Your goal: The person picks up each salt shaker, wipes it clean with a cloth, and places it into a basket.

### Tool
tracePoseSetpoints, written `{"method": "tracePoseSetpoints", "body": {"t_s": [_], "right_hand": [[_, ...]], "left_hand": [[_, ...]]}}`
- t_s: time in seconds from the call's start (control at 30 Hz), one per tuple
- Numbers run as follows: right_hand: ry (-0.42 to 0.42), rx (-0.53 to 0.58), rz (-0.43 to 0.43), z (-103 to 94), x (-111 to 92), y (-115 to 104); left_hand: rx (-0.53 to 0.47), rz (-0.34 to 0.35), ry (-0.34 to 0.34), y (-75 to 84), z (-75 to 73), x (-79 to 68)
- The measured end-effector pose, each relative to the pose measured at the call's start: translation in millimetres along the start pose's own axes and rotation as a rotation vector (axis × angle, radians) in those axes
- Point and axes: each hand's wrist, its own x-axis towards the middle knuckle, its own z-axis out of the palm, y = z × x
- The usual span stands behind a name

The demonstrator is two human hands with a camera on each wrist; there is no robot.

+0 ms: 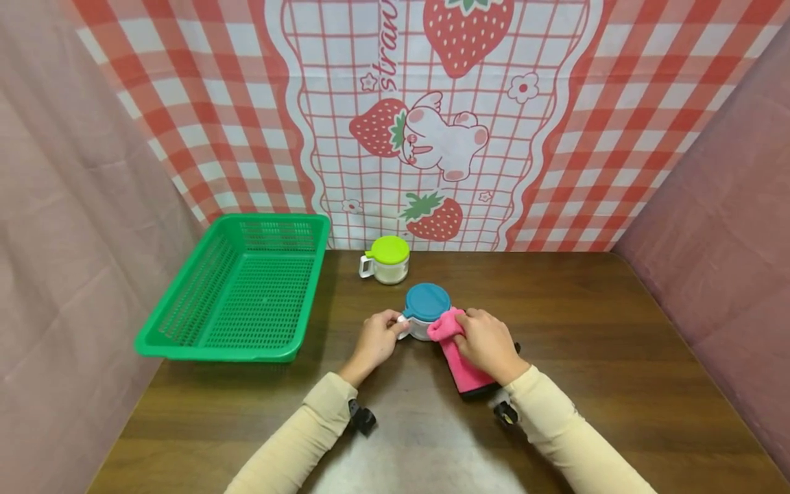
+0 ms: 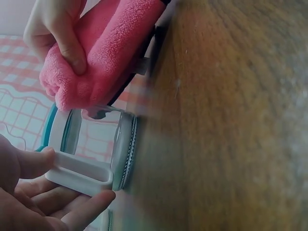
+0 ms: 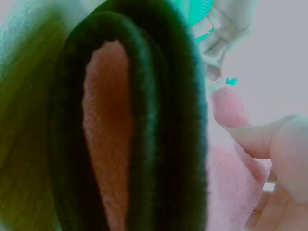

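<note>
A clear glass jar with a blue lid (image 1: 428, 302) stands on the table between the two hands. My left hand (image 1: 376, 341) pinches its white handle (image 2: 72, 182), thumb on one side and fingers on the other. In my right hand (image 1: 487, 344) is a folded pink cloth (image 1: 464, 367) with a dark edge, gripped between thumb and fingers. One bunched end of the cloth meets the right side of the jar just under the lid. The dark-edged fold fills much of the right wrist view, where the thumb presses into the pink pile.
Behind the blue-lidded jar is a similar jar with a lime-green lid (image 1: 390, 251), its handle pointing left. A green plastic basket (image 1: 216, 355) sits at the left of the wooden table (image 1: 617, 384). A strawberry-print checked curtain (image 1: 555, 171) hangs along the back edge.
</note>
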Motion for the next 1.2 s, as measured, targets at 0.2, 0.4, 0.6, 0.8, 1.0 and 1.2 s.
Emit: {"method": "tracePoseSetpoints", "body": {"t_s": [0.2,0.4,0.6,0.8,1.0,1.2], "right_hand": [[0.012,-0.019,-0.031,4.8,-0.8,2.1],[-0.031,-0.038,-0.049,13.1,-3.1,3.9],[-0.122,-0.055,-0.033,17.4,-2.5,3.6],[-0.091,-0.036,-0.040,14.9,-7.3,6.0],[-0.086,0.025,-0.029,3.2,-11.5,11.8],[-0.056,0.058,-0.025,-10.8,-8.6,17.5]], "left_hand": [[0.028,0.022,0.006,3.3,-1.9,0.1],[0.033,0.009,-0.011,3.5,-1.4,0.5],[0.042,0.005,-0.006,5.3,0.4,-0.2],[0.040,-0.034,0.003,7.7,1.3,-0.6],[0.037,-0.040,-0.005,5.8,-0.5,-0.2],[0.010,-0.039,-0.023,2.1,-3.7,1.3]]}}
